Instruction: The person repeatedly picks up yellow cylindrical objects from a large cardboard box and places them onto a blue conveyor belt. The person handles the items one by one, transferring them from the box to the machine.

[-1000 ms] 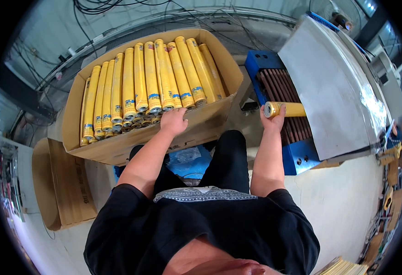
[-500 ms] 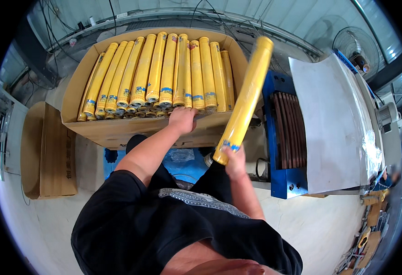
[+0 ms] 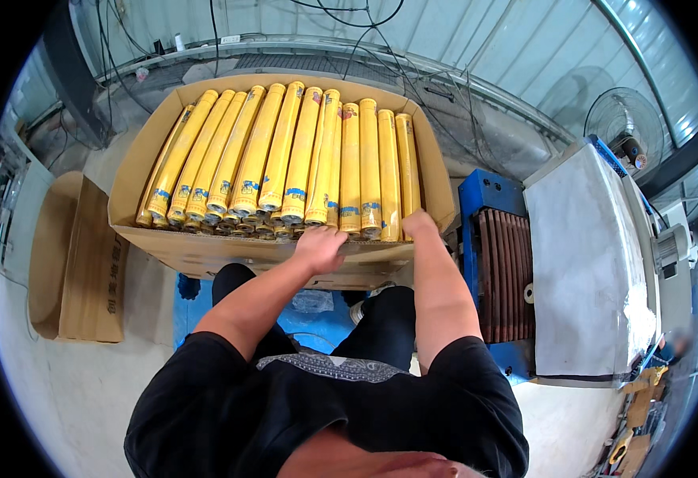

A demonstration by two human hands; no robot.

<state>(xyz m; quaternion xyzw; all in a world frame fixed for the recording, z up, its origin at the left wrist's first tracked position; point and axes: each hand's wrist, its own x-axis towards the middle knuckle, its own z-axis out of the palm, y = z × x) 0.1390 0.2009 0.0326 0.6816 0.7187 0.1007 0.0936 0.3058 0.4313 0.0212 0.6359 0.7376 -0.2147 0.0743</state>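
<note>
Resting at the near edge of the cardboard box (image 3: 205, 247), your left hand (image 3: 321, 248) lies palm down with its fingers curled loosely over the ends of the yellow rolls (image 3: 285, 159) near the middle of the frame; it steadies the row and grips nothing that you can see. Your right hand (image 3: 418, 226) sits just to the right of it, fingers wrapped around the near end of the rightmost roll (image 3: 407, 171), which lies flat against the box's right wall. The step in hand looks like seating this roll into the top layer. The rolls fill the box in the upper centre of the frame, side by side, ends toward you. For the next move, judge whether the roll lies level with its neighbours; a push along its length may be called for before you let go. At the right of the frame stand the blue roller conveyor (image 3: 504, 263) and the grey machine housing (image 3: 596, 279); flattened cardboard (image 3: 86, 263) lies at the left.
</note>
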